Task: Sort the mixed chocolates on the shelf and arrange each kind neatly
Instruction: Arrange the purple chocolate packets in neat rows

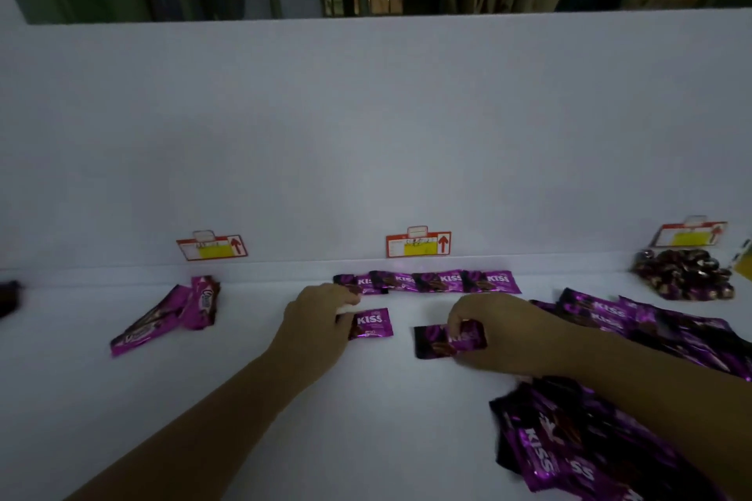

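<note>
Left hand (317,321), right hand (500,331) bare; forearms (211,419) bare to frame edge.

White shelf (366,399), lit dimly.
- Back centre: row of four KISS packets (427,281), edge to edge, below a price tag (418,244).
- Centre: left hand (317,321) holds a single KISS packet (372,323) by its left edge; right hand (500,331) pinches a second packet (435,342).
- Left: long purple bars (162,317).
- Lower right: loose purple packets (590,439).
- Far right: dark wrapped sweets (683,277).
</note>
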